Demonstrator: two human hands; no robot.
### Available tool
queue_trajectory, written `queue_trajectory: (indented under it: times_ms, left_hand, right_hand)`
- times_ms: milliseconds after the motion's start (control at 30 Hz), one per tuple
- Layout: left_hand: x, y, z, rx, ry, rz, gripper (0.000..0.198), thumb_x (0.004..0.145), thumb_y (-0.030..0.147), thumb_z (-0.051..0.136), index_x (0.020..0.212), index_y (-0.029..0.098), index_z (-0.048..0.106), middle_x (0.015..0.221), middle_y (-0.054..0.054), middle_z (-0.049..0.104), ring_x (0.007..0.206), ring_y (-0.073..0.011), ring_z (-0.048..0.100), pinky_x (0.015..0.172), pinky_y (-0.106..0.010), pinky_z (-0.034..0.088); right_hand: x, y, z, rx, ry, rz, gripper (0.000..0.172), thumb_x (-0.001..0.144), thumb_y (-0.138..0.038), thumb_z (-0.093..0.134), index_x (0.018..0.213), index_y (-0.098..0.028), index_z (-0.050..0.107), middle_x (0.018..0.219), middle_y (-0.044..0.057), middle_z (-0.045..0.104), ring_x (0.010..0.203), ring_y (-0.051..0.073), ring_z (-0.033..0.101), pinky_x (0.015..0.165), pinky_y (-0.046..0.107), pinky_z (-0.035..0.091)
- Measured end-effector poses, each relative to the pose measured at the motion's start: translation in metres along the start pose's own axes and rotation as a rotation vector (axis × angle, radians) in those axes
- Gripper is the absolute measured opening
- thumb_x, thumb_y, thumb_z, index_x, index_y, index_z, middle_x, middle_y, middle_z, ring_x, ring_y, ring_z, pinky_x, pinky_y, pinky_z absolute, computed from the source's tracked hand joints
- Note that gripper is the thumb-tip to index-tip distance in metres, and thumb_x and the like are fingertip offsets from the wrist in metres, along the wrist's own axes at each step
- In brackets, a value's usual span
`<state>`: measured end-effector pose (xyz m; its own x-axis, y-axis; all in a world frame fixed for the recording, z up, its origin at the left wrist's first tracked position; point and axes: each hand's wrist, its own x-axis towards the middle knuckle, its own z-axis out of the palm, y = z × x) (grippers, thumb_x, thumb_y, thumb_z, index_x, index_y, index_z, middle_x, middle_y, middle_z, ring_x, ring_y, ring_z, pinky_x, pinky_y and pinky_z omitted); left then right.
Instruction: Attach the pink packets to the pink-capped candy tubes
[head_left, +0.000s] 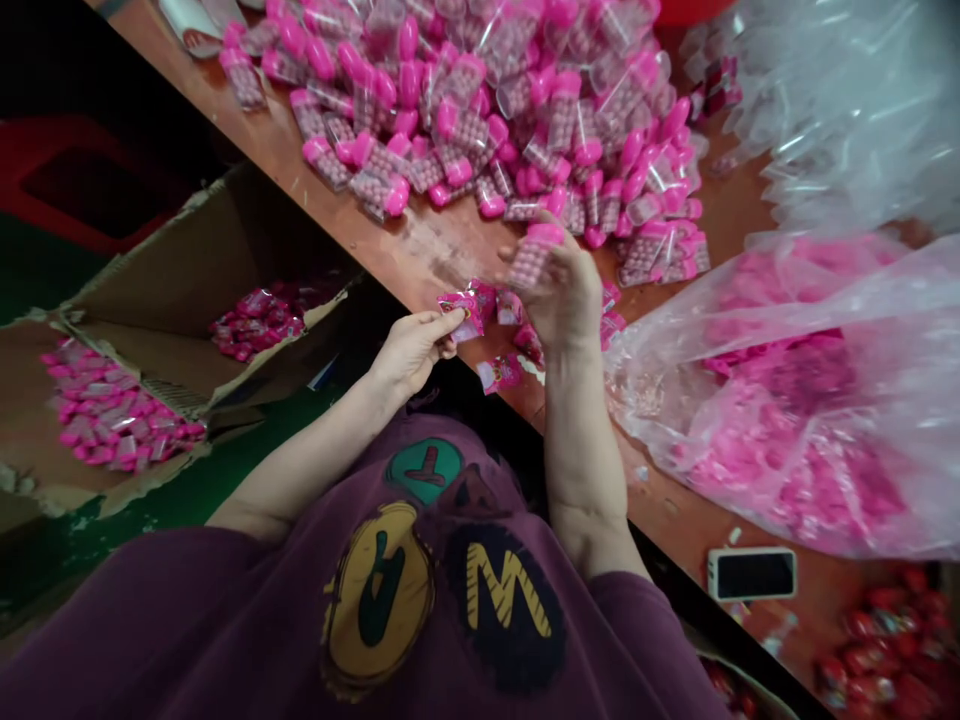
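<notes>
Between its thumb and fingers, my left hand point(416, 350) pinches a small printed pink packet point(463, 312) near the table's front edge. My right hand point(566, 285) is closed around a small clear bottle point(531, 262) of pale pink beads with a bright pink cap, slightly blurred. Below and between the hands lie more pink packets point(499, 374) on the brown tabletop point(442, 250). Just beyond my right hand spreads a large heap of similar bead-filled bottles point(480, 110) with pink caps.
At right, a clear plastic bag point(810, 420) holds pink pieces, with clear plastic containers point(832, 110) behind it. A phone point(752, 574) lies near red wrapped items point(892, 640). On the left, cardboard boxes point(172, 270) below table height hold pink bottles and packets.
</notes>
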<state>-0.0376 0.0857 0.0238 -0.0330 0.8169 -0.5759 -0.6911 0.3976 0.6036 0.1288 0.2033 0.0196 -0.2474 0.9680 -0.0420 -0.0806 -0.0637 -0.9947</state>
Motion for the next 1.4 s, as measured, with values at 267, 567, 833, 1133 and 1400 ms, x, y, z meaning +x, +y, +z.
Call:
queue_trajectory:
  times_ms: [267, 567, 833, 1133, 1400]
  left_hand:
    - [-0.024, -0.036, 0.010, 0.185, -0.127, 0.052, 0.033, 0.073, 0.031, 0.094, 0.065, 0.014, 0.068, 0.058, 0.002, 0.061, 0.051, -0.0053, 0.052, 0.053, -0.020, 0.038]
    - [-0.028, -0.050, 0.011, 0.360, -0.242, -0.035, 0.027, 0.082, 0.027, 0.086, 0.065, 0.013, 0.071, 0.060, -0.001, 0.064, 0.054, -0.0069, 0.054, 0.056, -0.021, 0.040]
    - [-0.028, -0.051, 0.017, 0.156, -0.054, -0.138, 0.026, 0.083, 0.026, 0.087, 0.071, 0.013, 0.068, 0.063, 0.000, 0.064, 0.054, -0.0063, 0.055, 0.056, -0.020, 0.043]
    - [-0.035, -0.058, 0.024, 0.074, 0.009, -0.191, 0.024, 0.088, 0.028, 0.084, 0.077, 0.015, 0.068, 0.067, 0.000, 0.066, 0.057, -0.0074, 0.056, 0.058, -0.021, 0.048]
    - [-0.036, -0.067, 0.022, 0.109, -0.042, -0.210, 0.025, 0.086, 0.031, 0.085, 0.076, 0.015, 0.069, 0.065, 0.001, 0.064, 0.056, -0.0077, 0.054, 0.057, -0.024, 0.045]
  right_hand:
    - [-0.139, 0.000, 0.020, 0.245, 0.221, 0.245, 0.063, 0.074, -0.045, 0.094, 0.127, -0.031, 0.062, 0.090, -0.005, 0.062, 0.060, 0.006, 0.053, 0.047, 0.018, 0.045]
    - [-0.166, 0.021, -0.005, 0.129, 0.255, 0.159, 0.049, 0.080, -0.043, 0.089, 0.118, -0.030, 0.061, 0.084, -0.006, 0.059, 0.057, 0.006, 0.050, 0.047, 0.019, 0.044]
    - [-0.195, 0.011, -0.002, 0.284, 0.294, 0.179, 0.028, 0.095, -0.045, 0.072, 0.107, -0.025, 0.057, 0.090, -0.002, 0.070, 0.066, 0.008, 0.064, 0.058, 0.021, 0.055]
    - [-0.220, 0.017, 0.031, 0.125, 0.294, 0.159, 0.039, 0.100, -0.052, 0.067, 0.129, -0.030, 0.051, 0.094, -0.003, 0.071, 0.055, 0.006, 0.059, 0.043, 0.020, 0.042]
    - [-0.218, 0.017, 0.032, 0.278, 0.309, 0.260, 0.050, 0.095, -0.057, 0.070, 0.132, -0.033, 0.046, 0.082, -0.005, 0.065, 0.047, 0.007, 0.046, 0.039, 0.022, 0.032]
